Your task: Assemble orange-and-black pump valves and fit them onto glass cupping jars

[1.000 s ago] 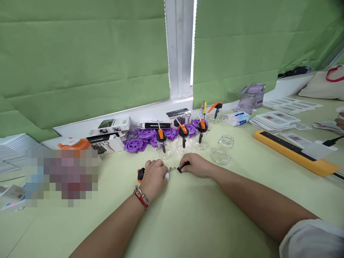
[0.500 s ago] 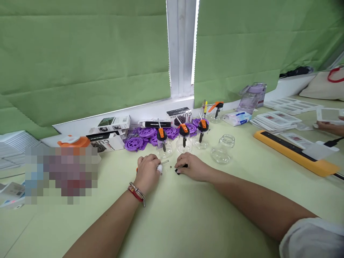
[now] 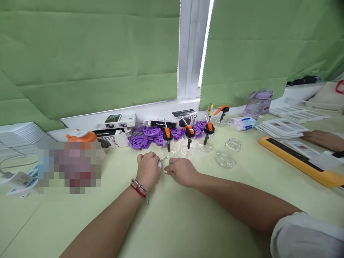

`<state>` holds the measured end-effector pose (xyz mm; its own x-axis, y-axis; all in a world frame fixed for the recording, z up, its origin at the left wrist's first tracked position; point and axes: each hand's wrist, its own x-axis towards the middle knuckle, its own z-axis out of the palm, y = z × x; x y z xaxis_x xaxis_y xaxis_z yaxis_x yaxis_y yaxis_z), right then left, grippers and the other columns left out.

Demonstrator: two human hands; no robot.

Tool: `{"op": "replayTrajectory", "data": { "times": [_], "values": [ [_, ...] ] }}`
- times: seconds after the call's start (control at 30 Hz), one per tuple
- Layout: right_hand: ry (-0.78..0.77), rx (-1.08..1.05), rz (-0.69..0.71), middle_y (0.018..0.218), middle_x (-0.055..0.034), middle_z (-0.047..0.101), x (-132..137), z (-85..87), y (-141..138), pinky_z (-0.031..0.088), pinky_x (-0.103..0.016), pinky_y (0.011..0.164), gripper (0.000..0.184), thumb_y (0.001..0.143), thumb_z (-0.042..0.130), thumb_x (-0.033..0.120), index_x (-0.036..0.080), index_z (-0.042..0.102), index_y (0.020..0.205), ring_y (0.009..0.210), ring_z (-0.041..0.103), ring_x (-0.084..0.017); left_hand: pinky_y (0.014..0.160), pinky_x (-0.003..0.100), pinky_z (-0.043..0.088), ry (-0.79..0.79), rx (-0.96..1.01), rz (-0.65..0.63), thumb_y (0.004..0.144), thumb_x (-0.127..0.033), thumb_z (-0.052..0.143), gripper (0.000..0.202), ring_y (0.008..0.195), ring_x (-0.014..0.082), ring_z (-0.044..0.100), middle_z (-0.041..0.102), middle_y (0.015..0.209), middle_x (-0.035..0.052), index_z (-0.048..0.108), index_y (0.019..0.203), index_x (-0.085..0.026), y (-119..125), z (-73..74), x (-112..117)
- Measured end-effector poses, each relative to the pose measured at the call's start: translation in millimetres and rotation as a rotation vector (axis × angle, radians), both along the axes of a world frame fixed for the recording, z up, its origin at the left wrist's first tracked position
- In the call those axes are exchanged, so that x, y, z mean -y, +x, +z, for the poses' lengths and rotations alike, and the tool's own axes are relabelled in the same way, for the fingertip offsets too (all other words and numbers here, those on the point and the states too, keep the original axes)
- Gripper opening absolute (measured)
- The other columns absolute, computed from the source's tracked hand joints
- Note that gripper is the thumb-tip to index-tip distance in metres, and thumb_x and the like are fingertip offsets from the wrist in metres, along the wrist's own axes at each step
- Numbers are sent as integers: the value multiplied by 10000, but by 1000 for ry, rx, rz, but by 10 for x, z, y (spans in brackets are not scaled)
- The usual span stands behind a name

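Observation:
My left hand is curled on the table, palm down, around a small white piece that peeks out at the fingertips. A bit of orange shows under that hand; the rest is covered. A thin coil spring lies just beyond the white piece. Close on the right, my right hand pinches at the tabletop with a tiny greyish bit at its fingertips, too small to name. Behind the hands stand several glass jars with black-and-orange crank tops.
An open glass jar stands at right. Purple plastic parts and printed boxes line the back. Farther right are a yellow-and-black device, stacked cards and another person's hand. An orange-lidded, blurred-out item stands left.
My right hand has moved left, close to my left hand. The black piece by its fingers and the small round bit on the table no longer show. The view has shifted slightly.

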<state>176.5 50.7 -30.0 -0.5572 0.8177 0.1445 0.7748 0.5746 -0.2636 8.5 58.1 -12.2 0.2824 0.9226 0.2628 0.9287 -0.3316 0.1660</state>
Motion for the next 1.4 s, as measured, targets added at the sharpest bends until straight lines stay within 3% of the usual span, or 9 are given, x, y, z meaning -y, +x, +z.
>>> {"op": "replayTrajectory", "data": {
  "times": [0.17, 0.37, 0.57, 0.77, 1.0, 1.2, 1.3, 1.4],
  "values": [
    [-59, 44, -3, 808, -31, 590, -21, -16, -68, 272, -246, 583, 259, 881, 486, 222, 204, 718, 765, 726, 532, -127, 864, 404, 299, -4, -5, 3, 764, -124, 442, 260, 900, 211, 553, 631, 943, 77, 693, 809, -179, 9, 24, 5],
    [-80, -68, 11, 798, -29, 610, 4, 19, -35, 324, -239, 602, 226, 857, 521, 182, 217, 718, 752, 729, 550, -131, 853, 413, 308, -14, -18, -25, 754, -110, 451, 249, 890, 223, 555, 630, 921, 88, 686, 799, -176, -18, 30, 14],
    [-103, -368, -150, 835, -40, 638, -77, 111, 452, 405, -261, 697, 185, 819, 529, 149, 191, 704, 779, 779, 572, -154, 785, 362, 347, -44, -89, -185, 741, -53, 446, 281, 854, 211, 548, 614, 834, 72, 677, 815, -194, 109, 137, 35],
    [-318, -632, -336, 734, -26, 640, -217, -94, 807, 433, -275, 663, 165, 782, 543, 254, 158, 676, 765, 691, 552, -155, 746, 365, 349, -8, -247, -399, 748, -24, 445, 258, 806, 216, 552, 599, 788, 88, 657, 736, -171, 537, 183, -66],
    [-275, -602, -293, 778, -28, 658, -242, -194, 737, 426, -258, 663, 128, 751, 564, 209, 166, 684, 758, 704, 555, -146, 725, 359, 373, -136, -268, -346, 768, -113, 474, 218, 776, 223, 589, 631, 747, 96, 682, 720, -159, 723, 32, -229],
    [-198, -529, -240, 805, -27, 664, -206, -160, 736, 419, -250, 660, 124, 768, 571, 187, 183, 694, 756, 708, 565, -141, 748, 343, 381, -143, -214, -372, 782, -95, 449, 219, 835, 220, 579, 619, 807, 91, 656, 768, -164, 682, 78, -125],
    [-185, -517, -198, 823, -26, 657, -193, -141, 718, 423, -248, 669, 121, 778, 578, 192, 189, 699, 769, 716, 570, -138, 806, 351, 383, -145, -132, -396, 811, -235, 510, 164, 908, 230, 559, 613, 907, 89, 631, 901, -170, 634, 93, -49],
    [-175, -498, -130, 823, -25, 652, -190, -123, 691, 429, -252, 713, 125, 775, 582, 167, 190, 704, 764, 755, 581, -143, 828, 358, 375, -178, -105, -420, 761, -332, 604, 260, 934, 239, 552, 614, 953, 79, 601, 971, -179, 603, 60, -22]
  ]
}}
